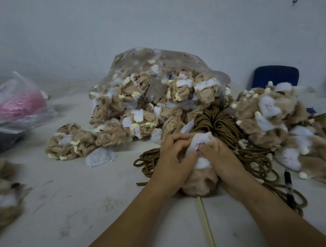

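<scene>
Left grip [172,158], right grip [219,159] hold plush toy [199,184]

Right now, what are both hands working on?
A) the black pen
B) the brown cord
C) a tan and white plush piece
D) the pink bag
C: the left hand and the right hand both grip the tan and white plush piece, fingers pinching its white fabric. The brown cord lies behind it, and the black pen lies untouched to the right.
</scene>
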{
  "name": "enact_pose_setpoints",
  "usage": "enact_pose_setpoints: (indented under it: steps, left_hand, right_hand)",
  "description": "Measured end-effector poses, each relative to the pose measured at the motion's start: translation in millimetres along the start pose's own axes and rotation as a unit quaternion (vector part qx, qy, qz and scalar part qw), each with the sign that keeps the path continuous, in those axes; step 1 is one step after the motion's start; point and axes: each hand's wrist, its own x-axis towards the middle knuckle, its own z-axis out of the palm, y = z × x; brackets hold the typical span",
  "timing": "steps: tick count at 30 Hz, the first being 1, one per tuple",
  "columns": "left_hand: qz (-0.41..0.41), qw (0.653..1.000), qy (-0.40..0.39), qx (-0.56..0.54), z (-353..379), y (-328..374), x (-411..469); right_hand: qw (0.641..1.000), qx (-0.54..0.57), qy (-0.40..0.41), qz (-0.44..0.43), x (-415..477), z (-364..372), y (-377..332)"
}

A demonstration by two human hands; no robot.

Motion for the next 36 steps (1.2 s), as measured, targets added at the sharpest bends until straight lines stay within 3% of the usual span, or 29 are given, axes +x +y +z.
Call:
enact_pose_setpoints:
  steps: [5,12,18,23,28,36]
  left_hand:
    - [-0.006,0.995,0.098,-0.032,-0.7,2.0,0.1]
    - [-0.072,0.997,0.009,-0.019,1.0,-2.2,-1.9]
    - [-0.131,0.991,0.038,0.011,1.4,-2.0,-0.3]
    - [-0.126,0.989,0.081,0.017,-1.0,-2.9,-0.4]
    - [-0.103,0.991,0.085,0.004,-0.9,-0.5,0.9]
    - [-0.103,0.989,0.061,-0.089,-2.5,4.3,-0.7]
  right_hand:
    - [0.999,0.042,0.025,0.023,0.1,-2.5,-1.9]
    - [0.998,0.050,0.036,0.026,1.2,-4.2,0.3]
    - [0.998,0.031,-0.040,0.027,-0.8,1.4,8.6]
    - [0.992,-0.013,-0.121,-0.005,-2.4,5.6,5.2]
    - [0.998,-0.035,-0.042,-0.030,-0.9,6.4,6.0]
    - [0.996,-0.062,-0.038,-0.049,3.7,4.0,4.8]
